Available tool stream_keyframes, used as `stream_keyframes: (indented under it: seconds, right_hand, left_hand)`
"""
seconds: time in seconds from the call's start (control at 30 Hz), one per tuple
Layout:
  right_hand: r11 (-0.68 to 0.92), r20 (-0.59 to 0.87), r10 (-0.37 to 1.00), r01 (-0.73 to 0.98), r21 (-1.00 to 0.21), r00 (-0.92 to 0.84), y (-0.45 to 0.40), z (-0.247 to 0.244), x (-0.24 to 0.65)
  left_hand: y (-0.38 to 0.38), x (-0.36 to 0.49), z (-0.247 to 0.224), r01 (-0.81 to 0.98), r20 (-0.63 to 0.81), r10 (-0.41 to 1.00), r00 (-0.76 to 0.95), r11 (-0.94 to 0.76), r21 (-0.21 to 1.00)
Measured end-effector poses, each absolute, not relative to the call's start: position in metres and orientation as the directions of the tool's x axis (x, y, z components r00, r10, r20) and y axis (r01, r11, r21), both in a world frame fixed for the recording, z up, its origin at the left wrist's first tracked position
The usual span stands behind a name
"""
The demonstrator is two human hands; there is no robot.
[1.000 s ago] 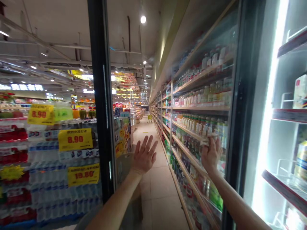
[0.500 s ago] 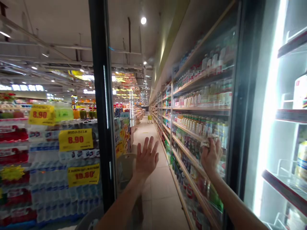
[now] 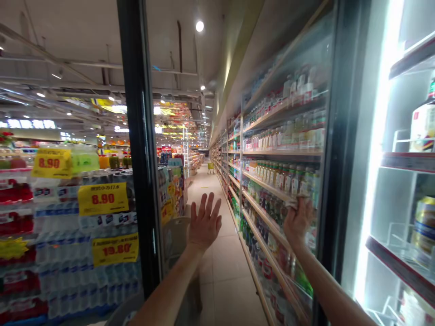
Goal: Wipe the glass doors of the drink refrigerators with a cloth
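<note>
A glass cooler door in a black frame [image 3: 136, 136] stands open in front of me, and the aisle shows through its pane. My left hand [image 3: 204, 224] lies flat against the glass with its fingers spread, holding nothing. At the right part of the pane, my right hand [image 3: 298, 222] presses a crumpled pale cloth [image 3: 292, 203] to the glass. The fingers partly cover the cloth.
A lit cooler with a bottle [image 3: 423, 127] and a can [image 3: 424, 226] on shelves stands at right. Stacked water packs [image 3: 68, 253] with yellow price signs [image 3: 103, 199] are at left. Bottle shelves [image 3: 282, 153] and a distant yellow cart [image 3: 210, 168] show through the glass.
The view has turned slightly right, so the door frame and signs sit further left. My right hand has shifted slightly right across the glass with the cloth; my left hand stays on the pane.
</note>
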State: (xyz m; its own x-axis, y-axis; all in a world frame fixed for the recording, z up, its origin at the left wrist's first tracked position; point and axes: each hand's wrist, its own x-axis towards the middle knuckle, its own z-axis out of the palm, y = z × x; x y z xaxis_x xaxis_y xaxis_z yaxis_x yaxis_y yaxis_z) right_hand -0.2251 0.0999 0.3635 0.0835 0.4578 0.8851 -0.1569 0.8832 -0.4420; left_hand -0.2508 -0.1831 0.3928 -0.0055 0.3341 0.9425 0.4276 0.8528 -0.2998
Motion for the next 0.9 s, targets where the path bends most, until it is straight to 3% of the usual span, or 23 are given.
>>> stream_keyframes:
  seconds: [0.13, 0.2, 0.27, 0.37, 0.43, 0.5, 0.6, 0.67, 0.73, 0.83, 0.9]
  right_hand:
    - [0.978, 0.993, -0.074, -0.204, 0.053, -0.095, 0.059, 0.36, -0.221]
    - [0.965, 0.974, -0.192, -0.205, 0.164, -0.123, 0.059, 0.361, -0.221]
    - [0.986, 0.993, -0.082, -0.155, 0.069, -0.08, 0.079, 0.364, -0.222]
    - [0.947, 0.949, 0.31, -0.106, -0.303, 0.052, 0.112, 0.371, -0.225]
    - [0.896, 0.894, 0.438, -0.124, -0.426, 0.093, 0.114, 0.373, -0.225]
    - [0.934, 0.939, 0.339, -0.141, -0.328, 0.062, 0.096, 0.373, -0.224]
    - [0.981, 0.996, -0.053, -0.189, 0.04, -0.065, 0.061, 0.369, -0.22]
    - [0.96, 0.971, -0.208, -0.217, 0.179, -0.12, 0.057, 0.368, -0.219]
    - [0.976, 0.986, -0.133, -0.184, 0.112, -0.104, 0.074, 0.37, -0.22]
    - [0.948, 0.954, 0.299, -0.12, -0.294, 0.026, 0.11, 0.377, -0.223]
    - [0.879, 0.878, 0.471, -0.132, -0.459, 0.081, 0.116, 0.381, -0.225]
  left_hand:
    - [-0.184, -0.252, 0.392, 0.437, 0.943, 0.333, -0.012, 0.85, -0.295]
    - [-0.184, -0.251, 0.393, 0.432, 0.941, 0.338, -0.018, 0.851, -0.298]
    - [-0.184, -0.249, 0.393, 0.432, 0.939, 0.342, -0.017, 0.85, -0.302]
    - [-0.183, -0.248, 0.393, 0.429, 0.94, 0.34, -0.009, 0.851, -0.304]
    - [-0.183, -0.248, 0.392, 0.424, 0.94, 0.342, -0.011, 0.852, -0.306]
    - [-0.183, -0.248, 0.392, 0.419, 0.939, 0.344, -0.02, 0.856, -0.305]
    - [-0.184, -0.249, 0.392, 0.424, 0.939, 0.344, -0.019, 0.853, -0.304]
    - [-0.185, -0.248, 0.393, 0.429, 0.939, 0.343, -0.017, 0.851, -0.303]
    - [-0.184, -0.247, 0.393, 0.431, 0.938, 0.345, -0.024, 0.85, -0.301]
    - [-0.183, -0.246, 0.393, 0.43, 0.939, 0.344, -0.024, 0.851, -0.301]
    - [-0.183, -0.246, 0.393, 0.431, 0.939, 0.342, -0.021, 0.851, -0.3]
